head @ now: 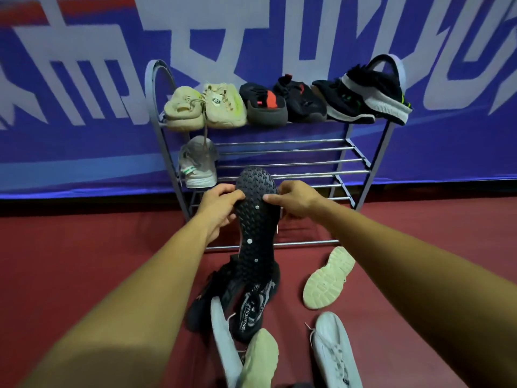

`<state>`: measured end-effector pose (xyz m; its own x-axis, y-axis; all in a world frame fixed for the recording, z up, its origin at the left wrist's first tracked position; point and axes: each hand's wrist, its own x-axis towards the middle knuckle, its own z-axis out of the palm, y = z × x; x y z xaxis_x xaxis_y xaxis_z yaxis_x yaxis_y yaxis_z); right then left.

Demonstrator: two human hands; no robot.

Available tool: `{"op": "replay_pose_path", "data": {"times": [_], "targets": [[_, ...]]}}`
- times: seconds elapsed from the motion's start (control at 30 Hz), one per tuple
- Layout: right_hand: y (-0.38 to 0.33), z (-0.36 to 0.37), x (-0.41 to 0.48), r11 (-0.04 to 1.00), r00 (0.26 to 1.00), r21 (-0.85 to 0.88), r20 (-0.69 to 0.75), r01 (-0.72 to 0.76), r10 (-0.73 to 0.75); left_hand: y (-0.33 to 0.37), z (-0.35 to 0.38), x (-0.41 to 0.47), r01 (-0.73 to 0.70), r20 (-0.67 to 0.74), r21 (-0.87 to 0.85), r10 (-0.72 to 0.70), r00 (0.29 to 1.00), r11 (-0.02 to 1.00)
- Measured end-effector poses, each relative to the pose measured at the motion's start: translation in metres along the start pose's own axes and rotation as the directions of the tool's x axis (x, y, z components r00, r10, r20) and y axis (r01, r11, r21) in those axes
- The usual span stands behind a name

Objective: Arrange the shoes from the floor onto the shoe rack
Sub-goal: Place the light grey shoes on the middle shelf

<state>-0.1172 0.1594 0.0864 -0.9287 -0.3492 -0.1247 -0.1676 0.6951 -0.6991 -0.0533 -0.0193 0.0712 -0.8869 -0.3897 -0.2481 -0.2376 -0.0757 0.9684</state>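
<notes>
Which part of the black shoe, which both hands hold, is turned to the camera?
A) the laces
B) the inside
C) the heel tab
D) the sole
D: the black shoe shows its studded tread to the camera, with the left hand and the right hand gripping its two edges.
</notes>
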Motion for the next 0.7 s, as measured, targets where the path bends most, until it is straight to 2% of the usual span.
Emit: {"op": "replay_pose_path", "data": {"times": [0.1, 0.17, 0.23, 0.33, 0.43, 0.57, 0.6, 0.7], "targets": [[-0.004, 0.001, 0.011, 0.983, 0.998, 0.184, 0.062, -0.015, 0.004, -0.007, -0.01, 0.002, 0.067, 0.024, -0.202, -0.063, 0.998, 0.977], [0.0, 0.007, 0.013, 0.951, 0.993, 0.308, 0.117, -0.01, -0.027, -0.012, -0.014, 0.002, 0.078, 0.021, -0.254, -0.075, 0.997, 0.964], [0.002, 0.015, 0.01, 0.937, 0.988, 0.348, 0.14, 0.018, -0.071, -0.017, -0.017, -0.003, 0.06, 0.009, -0.263, -0.06, 0.998, 0.963], [-0.004, 0.019, 0.004, 0.948, 0.986, 0.31, 0.124, 0.067, -0.111, -0.017, -0.022, -0.012, 0.012, 0.004, -0.279, -0.012, 1.0, 0.96], [-0.009, 0.006, -0.005, 0.912, 0.98, 0.411, 0.189, -0.017, -0.067, -0.007, -0.023, -0.02, -0.036, 0.025, -0.282, 0.045, 0.999, 0.959], [-0.006, -0.02, -0.02, 0.753, 0.963, 0.633, 0.271, -0.18, 0.003, 0.003, -0.025, -0.029, -0.076, 0.074, -0.284, 0.101, 0.992, 0.956], [-0.005, -0.024, -0.023, 0.739, 0.962, 0.645, 0.272, -0.194, 0.016, 0.004, -0.024, -0.032, -0.081, 0.088, -0.29, 0.111, 0.99, 0.954], [-0.004, -0.03, -0.029, 0.785, 0.971, 0.599, 0.239, -0.16, 0.016, 0.01, -0.017, -0.042, -0.08, 0.168, -0.295, 0.134, 0.977, 0.952]]}}
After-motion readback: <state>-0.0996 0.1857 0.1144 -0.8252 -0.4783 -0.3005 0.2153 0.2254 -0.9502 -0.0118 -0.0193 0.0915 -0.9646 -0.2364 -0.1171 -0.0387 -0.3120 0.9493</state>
